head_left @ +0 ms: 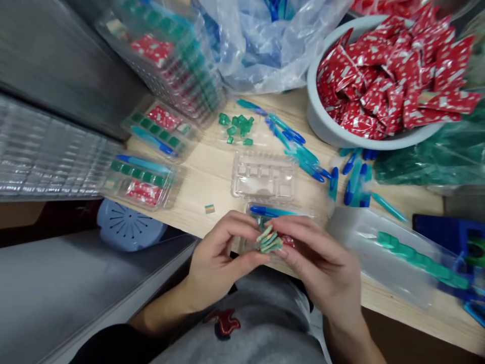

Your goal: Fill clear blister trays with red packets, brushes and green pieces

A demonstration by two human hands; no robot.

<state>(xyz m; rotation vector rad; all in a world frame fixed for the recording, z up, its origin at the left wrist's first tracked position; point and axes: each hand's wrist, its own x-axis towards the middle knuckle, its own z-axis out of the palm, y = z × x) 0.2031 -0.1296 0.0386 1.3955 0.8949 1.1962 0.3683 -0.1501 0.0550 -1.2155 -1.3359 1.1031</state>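
My left hand and my right hand meet at the table's front edge. Between their fingertips they pinch a small bunch of thin, flat pieces with green and yellowish edges. Partly hidden beneath the hands lies a clear plastic tray holding a blue pen and something red. Just beyond it sits another clear moulded tray with bare compartments. A small striped square rests on the wood to the left of the hands.
Loose green cubes and scattered blue-teal pens lie farther back. A grey bowl heaped with red dotted packets stands back right. Filled trays and tall tray stacks occupy the left. A translucent box is at right.
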